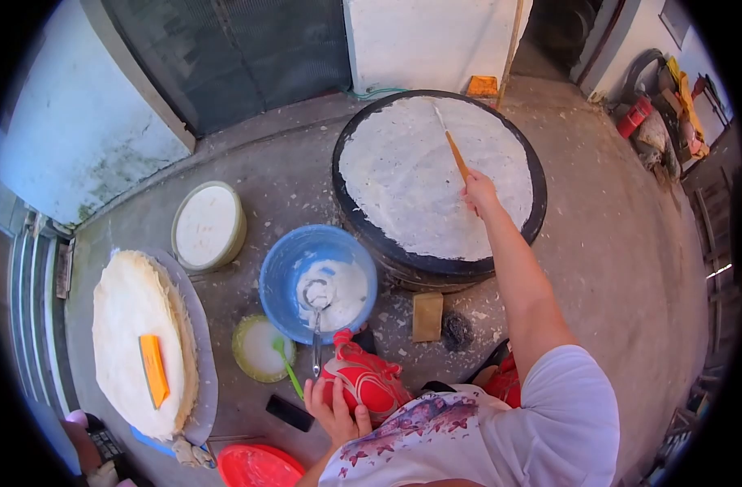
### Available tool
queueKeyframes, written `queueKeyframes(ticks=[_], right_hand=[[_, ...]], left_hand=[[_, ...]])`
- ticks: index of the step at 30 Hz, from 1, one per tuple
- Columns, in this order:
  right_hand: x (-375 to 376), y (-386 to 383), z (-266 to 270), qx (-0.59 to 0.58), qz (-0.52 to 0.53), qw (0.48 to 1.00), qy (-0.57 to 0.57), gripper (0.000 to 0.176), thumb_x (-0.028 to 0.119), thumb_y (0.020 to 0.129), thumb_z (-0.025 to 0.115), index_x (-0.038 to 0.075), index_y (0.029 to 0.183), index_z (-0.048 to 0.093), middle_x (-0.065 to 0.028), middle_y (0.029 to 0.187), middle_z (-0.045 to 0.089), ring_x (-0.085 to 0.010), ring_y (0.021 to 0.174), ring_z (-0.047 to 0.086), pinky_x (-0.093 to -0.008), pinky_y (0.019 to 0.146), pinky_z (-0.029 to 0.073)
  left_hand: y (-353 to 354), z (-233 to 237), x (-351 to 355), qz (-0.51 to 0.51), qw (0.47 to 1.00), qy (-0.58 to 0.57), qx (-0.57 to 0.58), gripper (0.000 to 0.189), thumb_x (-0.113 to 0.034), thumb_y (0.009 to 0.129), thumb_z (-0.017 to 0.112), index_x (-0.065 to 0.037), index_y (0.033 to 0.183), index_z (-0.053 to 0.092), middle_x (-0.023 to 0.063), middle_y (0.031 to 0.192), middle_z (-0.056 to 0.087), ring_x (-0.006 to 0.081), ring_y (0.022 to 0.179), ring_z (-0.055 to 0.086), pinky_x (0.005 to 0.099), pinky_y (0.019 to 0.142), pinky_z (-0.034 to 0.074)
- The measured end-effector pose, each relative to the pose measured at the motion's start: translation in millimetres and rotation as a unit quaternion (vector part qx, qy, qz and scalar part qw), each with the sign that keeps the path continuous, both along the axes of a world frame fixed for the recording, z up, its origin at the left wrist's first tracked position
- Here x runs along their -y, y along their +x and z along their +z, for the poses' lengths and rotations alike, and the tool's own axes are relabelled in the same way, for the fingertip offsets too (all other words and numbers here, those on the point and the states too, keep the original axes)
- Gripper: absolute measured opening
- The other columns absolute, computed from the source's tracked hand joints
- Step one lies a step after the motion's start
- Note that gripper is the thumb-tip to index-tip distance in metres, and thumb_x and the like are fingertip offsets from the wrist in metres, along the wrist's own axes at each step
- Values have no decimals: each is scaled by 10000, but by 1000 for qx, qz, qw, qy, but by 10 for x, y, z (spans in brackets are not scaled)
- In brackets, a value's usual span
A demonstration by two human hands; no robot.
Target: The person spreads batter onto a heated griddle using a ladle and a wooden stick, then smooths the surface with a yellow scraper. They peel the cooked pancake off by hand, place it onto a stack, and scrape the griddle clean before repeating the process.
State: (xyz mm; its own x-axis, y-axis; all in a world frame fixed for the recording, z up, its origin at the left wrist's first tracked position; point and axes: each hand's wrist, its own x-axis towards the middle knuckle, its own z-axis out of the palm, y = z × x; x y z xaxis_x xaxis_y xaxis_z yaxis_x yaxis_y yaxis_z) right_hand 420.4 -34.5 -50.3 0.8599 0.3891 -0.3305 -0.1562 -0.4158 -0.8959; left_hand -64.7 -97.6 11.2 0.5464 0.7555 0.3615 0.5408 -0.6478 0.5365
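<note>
Wide floor (614, 252) beside the griddle (363, 228) — right hand (479, 193) holds spatula (455, 152) within its rim (539, 191).

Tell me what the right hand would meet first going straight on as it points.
Probably the white layer on the round black plate, which spreads ahead of the right hand; the hand's height above it is hard to judge.

A grey concrete floor (622, 243), flecked with pale spatters, reaches weathered white walls. The left wall (79, 122) carries dark, greenish stains near its foot. A dark panelled door (249, 57) adjoins a white wall section (427, 40); to its right, a doorway (553, 36) is shadowy. Soft light falls evenly.
</note>
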Motion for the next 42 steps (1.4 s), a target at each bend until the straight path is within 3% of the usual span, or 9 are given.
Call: queueKeyframes(ticks=[10,13,15,28,31,33,35,38,42], right_hand=[[-435,221,-483,418,142,849,-290,281,220,813,479,118,1027,629,-126,728,611,-199,559,590,-339,459,468],[-130,-77,-21,207,139,955,-158,289,198,846,439,151,1082,599,-87,718,571,-162,501,528,-302,402,428],[200,-6,41,-218,52,967,118,344,167,882,378,208,1195,513,-45,713,499,-110,446,421,-246,357,361],[1151,-367,-41,-103,-56,991,70,376,165,947,291,170,1314,371,-44,672,480,-97,460,402,-232,395,374],[1247,-379,-306,-3,-72,997,1,363,166,941,310,159,1286,426,-40,649,502,-105,481,436,-239,431,399],[1382,-444,-877,498,30,846,-188,344,159,932,346,149,1250,476,-36,650,535,-102,491,460,-236,466,415],[1407,-741,-693,521,78,837,-150,332,146,926,374,134,1235,493,-37,670,562,-96,502,474,-229,495,422],[1398,-1054,-95,-28,44,997,49,342,173,935,357,126,1257,462,-52,655,551,-100,471,476,-234,414,404],[1445,-747,-147,-76,-47,991,103,365,168,952,294,171,1300,405,-30,629,504,-80,424,411,-210,366,361]], left_hand=[[42,1,8,-4,1000,-6,-5,508,-365,865,407,21,1190,465,249,1227,348,450,1166,287,529,965,233],[60,8,4,3,1000,-13,4,503,-359,864,407,21,1189,464,244,1231,345,449,1173,278,530,967,229],[45,9,16,2,1000,-16,6,502,-355,863,407,21,1190,462,242,1233,344,449,1176,274,532,967,227],[16,10,29,-12,1000,-17,5,493,-314,844,413,18,1208,446,242,1260,324,453,1197,249,541,984,198],[21,17,37,-17,1000,-13,5,492,-310,844,415,20,1208,444,241,1266,321,453,1200,247,541,985,196],[17,17,42,-17,1000,-12,7,491,-307,843,416,22,1208,443,241,1268,321,453,1202,245,541,985,196],[18,4,41,-18,1000,-3,17,488,-298,841,420,26,1205,442,244,1268,320,454,1205,243,541,987,193],[-7,-13,33,-24,1000,-1,11,489,-291,837,426,29,1207,437,248,1268,319,456,1205,243,542,988,191],[-33,-17,34,-30,1000,2,8,482,-277,838,425,29,1210,433,250,1269,318,457,1203,244,541,990,188]])
